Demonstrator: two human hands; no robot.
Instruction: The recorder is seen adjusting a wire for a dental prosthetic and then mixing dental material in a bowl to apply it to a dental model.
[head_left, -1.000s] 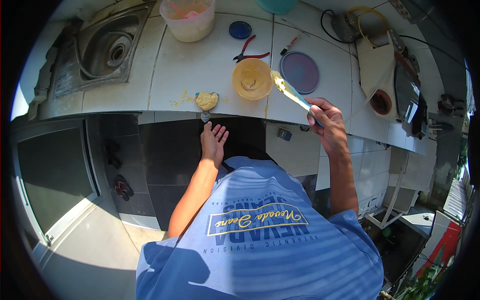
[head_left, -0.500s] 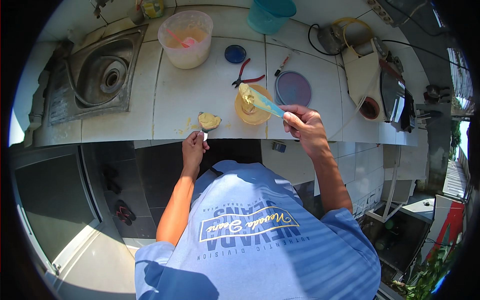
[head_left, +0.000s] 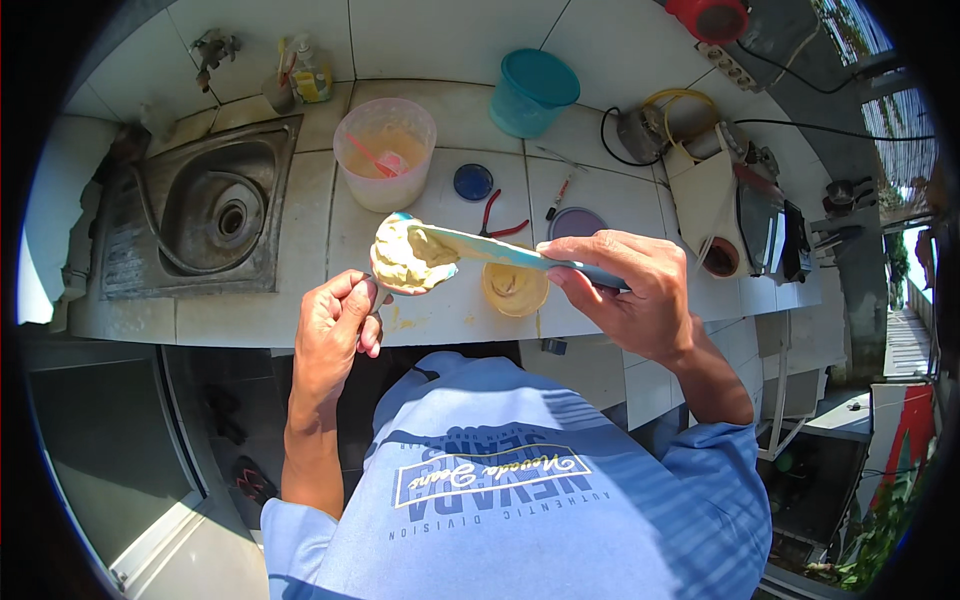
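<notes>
My left hand [head_left: 335, 335] grips the short handle of a round-headed tool [head_left: 378, 292], its exact kind hidden under a thick heap of pale yellow paste [head_left: 412, 255]. My right hand [head_left: 630, 285] pinches a light blue spatula [head_left: 505, 253], whose far end lies against that paste. Both tools are held up in front of me, above the counter's near edge. Below the spatula stands a small yellowish tub [head_left: 516, 290] with paste inside.
On the white tiled counter [head_left: 250, 318] are a pink-tinted bucket [head_left: 385, 185], a teal bucket [head_left: 533, 110], a blue lid [head_left: 473, 182], red-handled pliers [head_left: 508, 230], a marker [head_left: 558, 198] and a round purple-grey disc [head_left: 577, 222]. A metal sink [head_left: 285, 165] sits at left, cables and equipment at right.
Both hands have risen toward me. My right hand has brought the paste-laden spatula left from over the tub onto the paste on the left hand's tool.
</notes>
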